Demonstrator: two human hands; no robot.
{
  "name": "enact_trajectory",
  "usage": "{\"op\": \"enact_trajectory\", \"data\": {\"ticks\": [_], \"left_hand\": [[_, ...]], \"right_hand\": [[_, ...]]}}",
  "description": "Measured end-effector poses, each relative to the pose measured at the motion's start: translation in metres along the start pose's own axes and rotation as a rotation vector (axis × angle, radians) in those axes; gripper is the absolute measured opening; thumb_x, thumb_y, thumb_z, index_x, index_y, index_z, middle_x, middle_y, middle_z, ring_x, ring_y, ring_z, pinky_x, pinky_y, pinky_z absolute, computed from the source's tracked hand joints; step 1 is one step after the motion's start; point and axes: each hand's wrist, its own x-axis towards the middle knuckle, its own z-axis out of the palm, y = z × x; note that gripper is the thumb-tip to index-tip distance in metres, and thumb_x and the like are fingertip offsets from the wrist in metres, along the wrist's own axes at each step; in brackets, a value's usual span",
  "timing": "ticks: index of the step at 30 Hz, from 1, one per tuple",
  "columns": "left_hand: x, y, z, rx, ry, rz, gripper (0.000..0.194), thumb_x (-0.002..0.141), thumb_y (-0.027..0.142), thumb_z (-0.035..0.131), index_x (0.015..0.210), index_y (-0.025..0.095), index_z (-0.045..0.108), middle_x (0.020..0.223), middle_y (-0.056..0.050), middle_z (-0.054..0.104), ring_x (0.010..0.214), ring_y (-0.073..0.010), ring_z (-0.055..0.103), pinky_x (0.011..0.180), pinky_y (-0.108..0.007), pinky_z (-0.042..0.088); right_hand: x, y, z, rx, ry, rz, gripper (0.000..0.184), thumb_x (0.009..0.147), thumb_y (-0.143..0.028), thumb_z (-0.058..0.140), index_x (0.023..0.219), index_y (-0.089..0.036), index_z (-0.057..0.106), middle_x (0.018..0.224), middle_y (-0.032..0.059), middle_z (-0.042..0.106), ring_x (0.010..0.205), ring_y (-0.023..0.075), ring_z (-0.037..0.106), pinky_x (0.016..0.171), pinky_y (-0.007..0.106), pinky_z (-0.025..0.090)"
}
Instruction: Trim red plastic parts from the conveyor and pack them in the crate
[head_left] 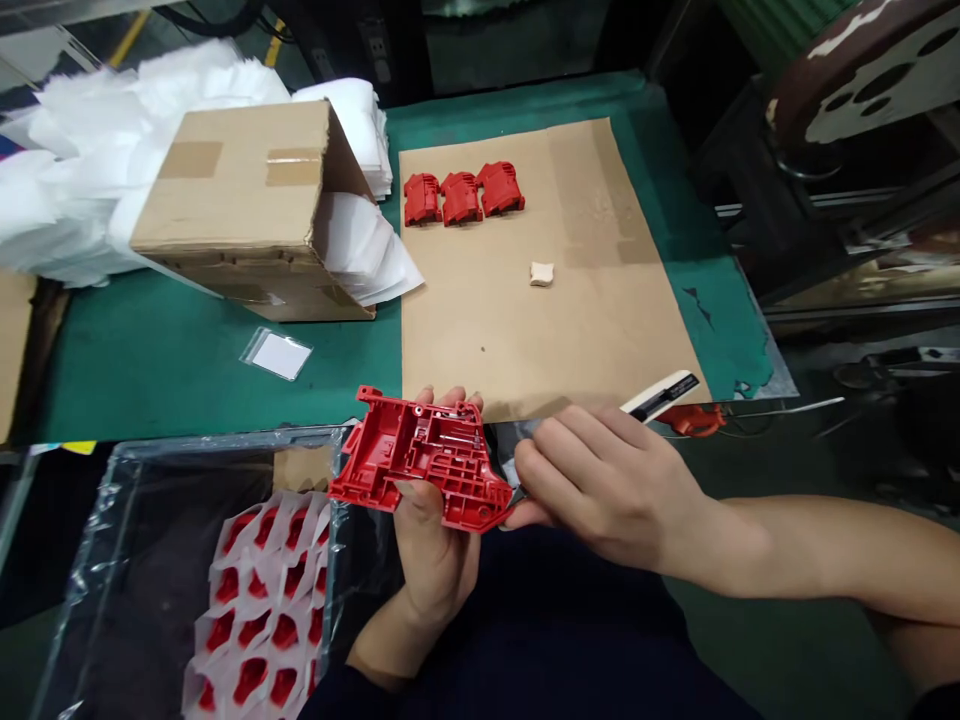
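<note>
Along the left of the bench, a heap of white foam sheets (97, 150) spills around a cardboard box (240, 210) lying on its side, with more sheets poking from its open end. Below the box, a small clear bag (276, 353) holding a white card lies on the green mat (187, 370) that covers the bench. Nearer the person, a plastic-lined tote (112, 560) holds white packing sheets (262, 600), with red parts seated in them in rows.

Toward the middle, the left hand (435, 560) is cupped under a red plastic housing (420, 460), fingers curled up behind it and thumb pressed on its face, holding it in the air just past the tote's corner. The right hand (607, 490) has its fingers pressed together, pinching a craft knife (660, 397) against the thumb, with the blade end at the housing's right edge.

Beyond the hands, a kraft paper sheet (480, 320) lies on the mat, bearing three red housings (461, 197) in a row near its far edge and a small beige scrap (541, 274) well apart from them. Just past the knife sits a red-handled tool (694, 420), and dark machinery (862, 100) with a perforated plate fills the far right of the room
</note>
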Motion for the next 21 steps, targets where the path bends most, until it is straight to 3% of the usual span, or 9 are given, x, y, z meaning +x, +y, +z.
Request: {"op": "enact_trajectory", "data": {"ticks": [8,21], "left_hand": [[0.0029,-0.0015,-0.0010,0.014,-0.068,0.098,0.055,0.080,0.061,0.063,0.123,0.026,0.065,0.126,-0.003,0.069,0.114,-0.0216,0.066,0.101,-0.028,0.053],[0.0013,-0.0047,-0.0029,0.067,-0.009,0.070,0.056,0.082,0.062,0.060,0.125,0.026,0.064,0.139,-0.004,0.059,0.125,-0.0247,0.059,0.111,-0.033,0.046]], "right_hand": [[-0.0023,-0.0031,-0.0019,-0.129,0.063,-0.003,0.044,0.103,-0.044,0.029,0.072,-0.021,0.051,0.063,-0.0005,0.050,0.060,0.0157,0.040,0.061,0.031,0.029],[-0.0009,-0.0035,-0.0057,-0.240,0.043,-0.023,0.028,0.099,-0.025,0.040,0.072,-0.022,0.046,0.057,-0.0036,0.047,0.056,0.0152,0.041,0.060,0.028,0.031]]}}
